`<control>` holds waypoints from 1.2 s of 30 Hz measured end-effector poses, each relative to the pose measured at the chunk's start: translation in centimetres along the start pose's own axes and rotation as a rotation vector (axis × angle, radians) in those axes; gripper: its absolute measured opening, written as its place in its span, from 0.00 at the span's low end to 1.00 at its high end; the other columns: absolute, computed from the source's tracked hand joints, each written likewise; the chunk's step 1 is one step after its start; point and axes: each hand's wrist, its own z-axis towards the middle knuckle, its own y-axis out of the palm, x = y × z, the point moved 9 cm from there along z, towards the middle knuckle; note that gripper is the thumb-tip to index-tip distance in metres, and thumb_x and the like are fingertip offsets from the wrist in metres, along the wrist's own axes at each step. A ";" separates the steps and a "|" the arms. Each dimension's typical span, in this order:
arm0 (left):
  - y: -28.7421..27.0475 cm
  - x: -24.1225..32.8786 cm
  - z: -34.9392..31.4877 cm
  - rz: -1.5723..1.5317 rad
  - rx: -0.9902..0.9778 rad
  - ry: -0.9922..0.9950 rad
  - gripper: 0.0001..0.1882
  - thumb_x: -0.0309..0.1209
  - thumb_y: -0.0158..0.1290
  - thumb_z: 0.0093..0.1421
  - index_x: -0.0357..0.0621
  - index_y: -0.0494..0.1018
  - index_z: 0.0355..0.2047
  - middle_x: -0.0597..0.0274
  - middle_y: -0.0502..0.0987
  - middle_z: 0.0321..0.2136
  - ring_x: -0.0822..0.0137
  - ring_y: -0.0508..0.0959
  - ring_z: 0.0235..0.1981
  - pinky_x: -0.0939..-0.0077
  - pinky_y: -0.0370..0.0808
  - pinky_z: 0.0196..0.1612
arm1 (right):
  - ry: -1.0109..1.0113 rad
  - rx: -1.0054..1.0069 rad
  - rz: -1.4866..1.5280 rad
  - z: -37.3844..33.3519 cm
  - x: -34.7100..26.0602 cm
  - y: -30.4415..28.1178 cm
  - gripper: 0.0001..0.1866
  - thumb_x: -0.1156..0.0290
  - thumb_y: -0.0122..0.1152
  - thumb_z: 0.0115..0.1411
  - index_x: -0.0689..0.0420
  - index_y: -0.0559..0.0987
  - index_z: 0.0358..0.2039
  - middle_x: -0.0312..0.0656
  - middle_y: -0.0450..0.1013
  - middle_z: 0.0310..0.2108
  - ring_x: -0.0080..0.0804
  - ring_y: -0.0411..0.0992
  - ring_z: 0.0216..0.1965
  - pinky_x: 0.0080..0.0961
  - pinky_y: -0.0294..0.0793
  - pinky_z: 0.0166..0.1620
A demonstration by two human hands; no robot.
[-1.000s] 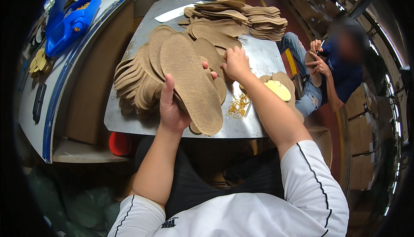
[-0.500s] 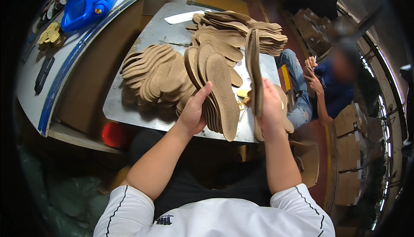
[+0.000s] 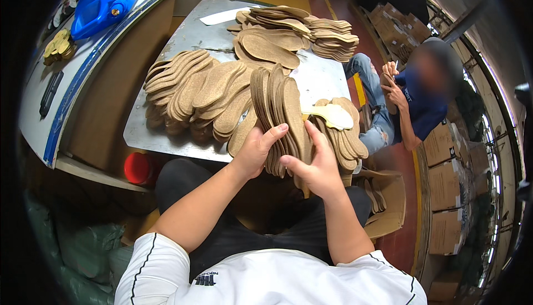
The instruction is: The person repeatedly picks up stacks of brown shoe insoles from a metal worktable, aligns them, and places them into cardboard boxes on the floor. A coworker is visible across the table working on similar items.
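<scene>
Already bundled: brown insoles (image 3: 276, 111) upright at near worktop (image 3: 152, 146) edge, left hand's (image 3: 252, 150) fingers gripping them; right hand (image 3: 319, 170) spread against bundle's right side, grip unclear. Unheld: overlapping pile (image 3: 191, 91) left, layered stack (image 3: 335, 38) far right.

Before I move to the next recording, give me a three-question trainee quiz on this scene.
1. What do the left hand and right hand both touch? (a) a cardboard box (b) a bundle of brown insoles (c) a sheet of paper
2. Where does the blue container stand?
3. Fill in: the yellow piece lies to the ____ of the bundle.

Key: 1 b; 2 on the white bench at the left; 3 right.
</scene>
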 end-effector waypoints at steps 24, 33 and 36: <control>1.3 -2.3 -0.3 0.023 -0.115 -0.161 0.32 0.37 0.57 0.81 0.36 0.64 0.78 0.54 0.77 0.68 0.64 0.78 0.67 0.63 0.76 0.70 | -0.080 0.184 0.318 1.4 2.8 -0.5 0.43 0.77 0.79 0.67 0.68 0.67 0.78 0.48 0.72 0.71 0.36 0.74 0.70 0.36 0.73 0.75; 1.2 -3.1 -0.6 -0.010 -0.058 -0.179 0.31 0.36 0.57 0.79 0.37 0.66 0.77 0.54 0.79 0.66 0.64 0.80 0.65 0.61 0.77 0.70 | 0.012 0.235 0.469 1.7 3.6 -1.1 0.53 0.83 0.80 0.61 0.67 0.59 0.82 0.49 0.74 0.65 0.37 0.79 0.64 0.33 0.83 0.65; 1.1 -3.0 -0.7 -0.112 -0.024 -0.225 0.29 0.36 0.56 0.79 0.36 0.68 0.75 0.54 0.81 0.65 0.63 0.82 0.64 0.61 0.80 0.68 | 0.065 0.212 0.631 1.6 3.8 -1.3 0.55 0.80 0.84 0.59 0.67 0.61 0.82 0.47 0.72 0.65 0.36 0.76 0.67 0.34 0.76 0.71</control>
